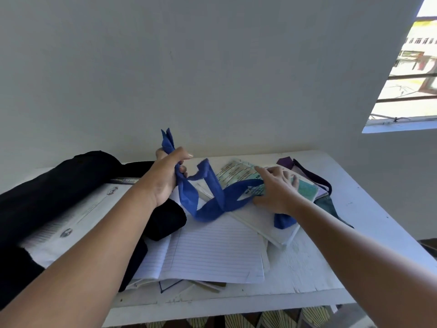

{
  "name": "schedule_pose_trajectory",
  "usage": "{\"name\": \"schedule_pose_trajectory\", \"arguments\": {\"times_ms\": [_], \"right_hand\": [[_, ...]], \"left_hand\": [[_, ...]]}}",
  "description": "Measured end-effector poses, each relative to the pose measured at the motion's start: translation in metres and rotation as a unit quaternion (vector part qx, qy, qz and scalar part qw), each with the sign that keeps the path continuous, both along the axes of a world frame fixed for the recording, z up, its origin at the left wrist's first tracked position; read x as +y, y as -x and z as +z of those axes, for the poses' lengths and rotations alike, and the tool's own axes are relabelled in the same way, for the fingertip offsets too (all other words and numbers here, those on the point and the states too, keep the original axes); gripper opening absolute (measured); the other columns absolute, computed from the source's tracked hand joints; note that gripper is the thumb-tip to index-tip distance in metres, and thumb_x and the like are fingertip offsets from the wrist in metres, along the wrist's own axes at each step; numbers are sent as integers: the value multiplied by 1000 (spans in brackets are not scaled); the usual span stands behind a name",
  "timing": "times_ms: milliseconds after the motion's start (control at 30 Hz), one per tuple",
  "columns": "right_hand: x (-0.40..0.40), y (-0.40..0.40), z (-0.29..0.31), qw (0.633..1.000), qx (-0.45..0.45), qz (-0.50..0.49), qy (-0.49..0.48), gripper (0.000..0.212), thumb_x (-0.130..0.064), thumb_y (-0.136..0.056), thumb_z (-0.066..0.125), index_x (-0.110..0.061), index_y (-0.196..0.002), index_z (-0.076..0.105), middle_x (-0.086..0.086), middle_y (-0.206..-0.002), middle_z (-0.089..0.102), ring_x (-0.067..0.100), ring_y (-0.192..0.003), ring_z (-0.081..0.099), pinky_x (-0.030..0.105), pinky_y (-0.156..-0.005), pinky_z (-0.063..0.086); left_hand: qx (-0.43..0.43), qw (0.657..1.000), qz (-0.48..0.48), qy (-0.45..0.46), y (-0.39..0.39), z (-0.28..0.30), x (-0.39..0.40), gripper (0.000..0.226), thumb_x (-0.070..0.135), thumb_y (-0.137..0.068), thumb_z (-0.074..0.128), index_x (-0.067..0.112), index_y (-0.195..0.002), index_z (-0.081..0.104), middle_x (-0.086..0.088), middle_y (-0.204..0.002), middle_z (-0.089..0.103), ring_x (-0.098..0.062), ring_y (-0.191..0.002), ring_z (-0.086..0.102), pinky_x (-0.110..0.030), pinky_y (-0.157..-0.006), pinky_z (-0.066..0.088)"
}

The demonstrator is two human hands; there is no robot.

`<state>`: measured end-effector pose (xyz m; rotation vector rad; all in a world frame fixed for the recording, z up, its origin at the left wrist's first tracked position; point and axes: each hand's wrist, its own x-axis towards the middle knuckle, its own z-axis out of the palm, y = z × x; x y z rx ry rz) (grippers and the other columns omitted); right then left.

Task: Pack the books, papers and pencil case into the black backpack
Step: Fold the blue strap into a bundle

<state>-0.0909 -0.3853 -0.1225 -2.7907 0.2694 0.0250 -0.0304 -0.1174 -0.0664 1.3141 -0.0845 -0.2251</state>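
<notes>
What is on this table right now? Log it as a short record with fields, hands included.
surface: white table
left hand: grips a blue fabric strap, lifting one end above the table
right hand: fingers spread, pressing on a green-covered book
strap path: runs from the left hand across the book stack and under the right hand
papers: lined sheets at centre; a printed sheet lies on the black backpack
backpack: lying at left, nothing visibly packed
far right: dark purple bag
</notes>
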Motion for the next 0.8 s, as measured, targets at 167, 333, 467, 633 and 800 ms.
{"name": "schedule_pose_trajectory", "arguments": {"times_ms": [167, 333, 467, 633, 800], "right_hand": [[27, -2, 17, 989, -39, 69, -122, 84, -42, -87, 69, -44, -160, 26, -3, -160, 27, 26, -150, 19, 58, -126, 8], [54, -5, 33, 894, -149, 75, -415, 37, -39, -102, 63, -30, -139, 64, -9, -126, 70, 3, -118, 64, 33, -106, 49], [67, -6, 40, 834, -212, 45, -507, 23, -37, -97, 73, -29, -119, 74, -8, -104, 78, 3, -97, 72, 25, -86, 57], [68, -7, 38, 793, -248, -1, -557, 11, -19, -92, 80, -20, -102, 78, 3, -90, 78, 11, -78, 75, 24, -69, 59], [62, -11, 25, 825, -258, -33, -501, 16, -33, -94, 77, -22, -104, 72, -5, -87, 74, 6, -71, 67, 25, -65, 54]], "left_hand": [[-41, 995, 52, -71, 5, 1, -16, 9, 9, -101, 49, 11, -110, 48, -6, -82, 55, -17, -60, 49, -31, -62, 45], [-129, 967, -22, -219, 24, -3, -34, 22, 11, -105, 51, 18, -119, 65, 0, -105, 77, -17, -88, 76, -35, -86, 59], [-139, 960, -46, -239, 33, -1, -46, 29, 11, -104, 47, 24, -106, 72, -8, -107, 76, -22, -99, 72, -35, -91, 55], [-134, 963, -114, -203, 32, -3, -51, 28, 12, -108, 46, 17, -121, 70, -2, -115, 76, -17, -108, 72, -28, -92, 58], [-130, 963, -69, -226, 28, -10, -51, 28, 15, -109, 44, 16, -123, 68, -4, -111, 77, -19, -95, 76, -40, -90, 60]]}}
